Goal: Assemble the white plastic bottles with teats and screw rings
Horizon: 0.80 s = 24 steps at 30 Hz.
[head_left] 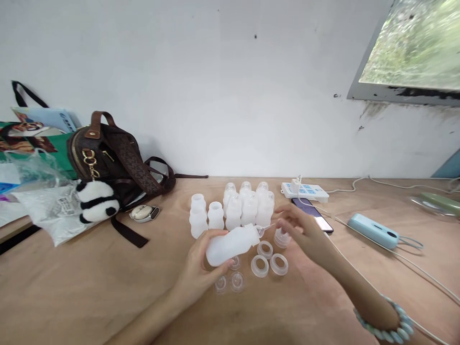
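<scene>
My left hand is closed around a white plastic bottle held on its side above the wooden table. My right hand pinches a small clear nipple at the bottle's mouth. Behind them stand several white bottles, some fitted with clear tops. White screw rings and clear nipples lie on the table just below my hands.
A brown bag with a panda toy sits at the left beside plastic bags. A power strip, a phone, a blue power bank and white cables lie at the right.
</scene>
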Available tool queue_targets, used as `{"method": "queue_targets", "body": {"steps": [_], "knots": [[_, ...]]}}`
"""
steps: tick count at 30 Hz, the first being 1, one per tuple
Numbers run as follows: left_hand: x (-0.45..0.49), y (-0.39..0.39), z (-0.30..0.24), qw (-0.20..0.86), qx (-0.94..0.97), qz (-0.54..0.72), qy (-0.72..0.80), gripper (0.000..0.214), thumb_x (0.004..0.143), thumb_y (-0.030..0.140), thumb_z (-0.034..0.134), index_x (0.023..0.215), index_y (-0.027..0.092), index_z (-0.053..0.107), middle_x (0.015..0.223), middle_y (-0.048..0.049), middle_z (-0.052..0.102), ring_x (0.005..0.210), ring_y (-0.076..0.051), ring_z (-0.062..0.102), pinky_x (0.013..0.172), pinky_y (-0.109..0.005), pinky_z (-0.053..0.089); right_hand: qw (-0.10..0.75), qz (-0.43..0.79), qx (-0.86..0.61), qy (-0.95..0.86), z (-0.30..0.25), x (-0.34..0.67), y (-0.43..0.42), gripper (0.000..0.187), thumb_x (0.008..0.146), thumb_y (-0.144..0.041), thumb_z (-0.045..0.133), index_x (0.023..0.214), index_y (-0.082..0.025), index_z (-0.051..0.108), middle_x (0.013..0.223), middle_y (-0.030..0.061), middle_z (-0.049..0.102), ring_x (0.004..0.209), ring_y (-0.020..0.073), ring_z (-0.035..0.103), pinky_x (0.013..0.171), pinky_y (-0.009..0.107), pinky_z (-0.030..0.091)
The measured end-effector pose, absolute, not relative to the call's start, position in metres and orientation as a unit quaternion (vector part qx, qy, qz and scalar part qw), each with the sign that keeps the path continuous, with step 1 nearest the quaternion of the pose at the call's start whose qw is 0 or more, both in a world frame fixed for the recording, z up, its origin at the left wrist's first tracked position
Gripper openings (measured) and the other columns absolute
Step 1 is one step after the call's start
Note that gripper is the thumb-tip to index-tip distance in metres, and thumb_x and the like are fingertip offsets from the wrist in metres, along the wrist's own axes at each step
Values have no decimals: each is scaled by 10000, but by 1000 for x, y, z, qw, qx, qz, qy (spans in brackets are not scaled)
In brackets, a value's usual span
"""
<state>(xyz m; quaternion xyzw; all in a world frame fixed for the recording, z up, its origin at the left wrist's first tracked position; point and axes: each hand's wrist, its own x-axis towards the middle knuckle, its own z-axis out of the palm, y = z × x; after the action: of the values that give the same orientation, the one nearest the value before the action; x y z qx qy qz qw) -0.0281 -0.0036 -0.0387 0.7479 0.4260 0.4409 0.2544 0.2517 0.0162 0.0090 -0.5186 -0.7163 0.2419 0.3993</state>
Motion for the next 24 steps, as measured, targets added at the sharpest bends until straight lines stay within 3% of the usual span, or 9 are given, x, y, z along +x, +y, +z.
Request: {"method": "queue_targets", "body": {"steps": [2, 4, 6, 9, 15, 19, 22, 24], "knots": [[-28, -4, -42, 151, 799, 437, 385, 388, 846, 306, 660, 1200, 276, 504, 1160, -21, 628, 1073, -141, 608, 931, -247, 503, 389, 388, -470, -690, -1, 228, 7, 468, 863, -498, 577, 1230, -233, 457, 924, 35, 664, 752, 155, 657, 638, 255, 492], [-29, -4, -45, 58, 839, 428, 332, 398, 865, 238, 636, 1234, 267, 490, 1203, -38, 609, 1124, -133, 593, 958, -235, 496, 381, 485, -443, -650, -14, 210, 3, 550, 836, -560, 603, 1232, -223, 423, 759, -4, 642, 599, 132, 622, 551, 229, 465], [-29, -5, -48, 5, 859, 418, 296, 401, 873, 220, 623, 1250, 235, 484, 1212, -62, 591, 1120, -126, 588, 941, -217, 500, 380, 533, -441, -614, -26, 200, 1, 521, 816, -636, 583, 1055, -182, 491, 603, -28, 584, 460, 102, 534, 454, 197, 390], [-27, -6, -49, 3, 862, 420, 284, 395, 881, 280, 615, 1237, 196, 465, 1123, -66, 591, 1023, -111, 604, 850, -188, 519, 403, 538, -452, -587, -30, 195, 0, 525, 801, -680, 556, 780, -159, 488, 516, -31, 512, 421, 63, 442, 411, 167, 306], [-26, -10, -41, 81, 853, 423, 295, 342, 892, 363, 585, 1192, 251, 464, 1036, -22, 587, 908, -92, 606, 754, -166, 502, 446, 516, -442, -583, -26, 190, -7, 495, 798, -635, 578, 730, -153, 491, 537, -43, 466, 447, 43, 390, 418, 159, 293], [-28, -11, -38, 260, 791, 407, 376, 346, 850, 448, 611, 1112, 238, 524, 941, -4, 604, 808, -103, 587, 692, -176, 469, 457, 444, -433, -638, -35, 193, -9, 399, 881, -547, 533, 797, -157, 521, 611, -20, 507, 505, 71, 451, 449, 180, 363], [-29, -10, -33, 411, 685, 412, 439, 440, 805, 590, 570, 972, 183, 564, 768, 10, 569, 674, -101, 518, 600, -177, 413, 446, 275, -363, -771, -38, 200, -9, 225, 918, -376, 576, 1057, -199, 567, 924, 53, 608, 795, 137, 598, 654, 242, 510], [-28, -8, -28, 441, 647, 433, 447, 494, 759, 639, 579, 901, 166, 578, 739, 8, 559, 668, -104, 499, 605, -185, 401, 432, 165, -299, -835, -37, 203, -9, 298, 928, -286, 580, 1219, -274, 518, 1218, 87, 532, 1085, 190, 574, 870, 325, 529]]}}
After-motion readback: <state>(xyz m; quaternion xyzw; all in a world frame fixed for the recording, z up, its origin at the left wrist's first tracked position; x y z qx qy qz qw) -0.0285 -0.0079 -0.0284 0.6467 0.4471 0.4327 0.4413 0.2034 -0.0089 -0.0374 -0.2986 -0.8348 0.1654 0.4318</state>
